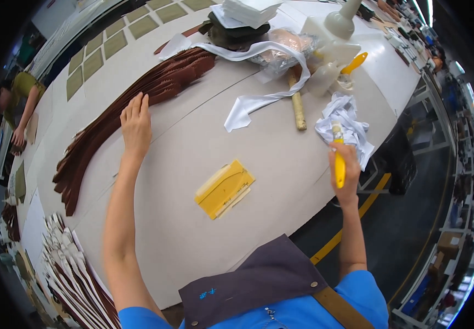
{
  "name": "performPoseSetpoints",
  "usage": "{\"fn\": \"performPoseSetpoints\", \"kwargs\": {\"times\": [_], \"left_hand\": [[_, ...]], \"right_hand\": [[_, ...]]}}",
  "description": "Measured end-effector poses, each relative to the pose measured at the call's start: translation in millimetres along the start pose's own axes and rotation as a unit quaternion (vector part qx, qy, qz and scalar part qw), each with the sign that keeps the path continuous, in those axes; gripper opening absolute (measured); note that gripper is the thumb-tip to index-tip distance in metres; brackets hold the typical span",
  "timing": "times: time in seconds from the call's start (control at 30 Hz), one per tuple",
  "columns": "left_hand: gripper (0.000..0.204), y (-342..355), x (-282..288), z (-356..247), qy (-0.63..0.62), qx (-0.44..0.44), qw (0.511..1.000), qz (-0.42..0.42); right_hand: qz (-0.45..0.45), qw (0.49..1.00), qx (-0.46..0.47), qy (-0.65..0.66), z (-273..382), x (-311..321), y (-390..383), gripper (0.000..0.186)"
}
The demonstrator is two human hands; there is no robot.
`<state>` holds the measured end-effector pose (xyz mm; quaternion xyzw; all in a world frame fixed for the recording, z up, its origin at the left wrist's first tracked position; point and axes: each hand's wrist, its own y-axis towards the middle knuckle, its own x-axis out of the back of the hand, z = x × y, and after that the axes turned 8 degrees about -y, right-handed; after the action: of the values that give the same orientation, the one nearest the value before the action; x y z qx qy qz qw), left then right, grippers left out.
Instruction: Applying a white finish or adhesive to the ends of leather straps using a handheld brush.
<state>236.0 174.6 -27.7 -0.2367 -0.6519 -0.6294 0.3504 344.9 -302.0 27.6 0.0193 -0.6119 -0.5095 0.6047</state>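
Observation:
My left hand [136, 125] reaches across the table with its fingers stretched out, the tips at the near edge of a fanned stack of long brown strips [111, 109]. Nothing shows in its grasp. In my right hand [348, 189] is a brush [340, 171] with a yellow handle, held bristles away from me. The brush head is over or against a crumpled white cloth [352, 118] near the table's right edge; I cannot tell if it touches. Between my arms lies a flat yellow template piece [224, 189] with a curved line and pale strips along its edges.
A stick-handled tool [298, 107], a white fabric strip [242, 112], a plastic bag [286, 52] and pale bottles [324, 77] stand at the back, beside another yellow-handled brush [355, 63]. White-edged strips [72, 263] lie at lower left. Green pieces [115, 45] line the far side; a person [23, 104] works there.

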Motion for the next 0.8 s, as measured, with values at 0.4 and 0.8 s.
{"fn": "performPoseSetpoints", "kwargs": {"times": [0.4,0.8], "left_hand": [[0.018,2,8,8,-0.034,-0.041,0.997,0.048],[0.04,-3,171,-134,-0.255,-0.21,0.92,0.211]], "right_hand": [[-0.095,0.896,-0.354,0.252,-177,-23,121,0.026],[0.078,0.914,-0.379,0.124,-214,-76,166,0.024]]}}
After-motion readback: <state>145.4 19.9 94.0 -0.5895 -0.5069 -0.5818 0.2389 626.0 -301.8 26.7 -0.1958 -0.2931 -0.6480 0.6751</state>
